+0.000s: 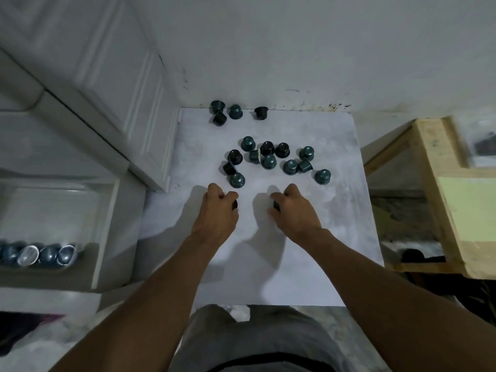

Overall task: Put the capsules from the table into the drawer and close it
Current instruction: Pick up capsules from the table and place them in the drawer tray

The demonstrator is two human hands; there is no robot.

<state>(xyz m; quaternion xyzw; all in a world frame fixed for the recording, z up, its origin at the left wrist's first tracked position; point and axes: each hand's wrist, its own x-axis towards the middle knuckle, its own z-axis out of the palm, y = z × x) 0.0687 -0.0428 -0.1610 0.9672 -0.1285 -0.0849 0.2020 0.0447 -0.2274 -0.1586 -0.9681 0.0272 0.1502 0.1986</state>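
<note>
Two capsules at once, left hand and right hand each curled round one, guess it fills the lower-left drawer quicker.

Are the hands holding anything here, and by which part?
Left hand grips a dark capsule; right hand grips a second capsule. Fingers cover most of each, so the exact part cannot be told.
</note>
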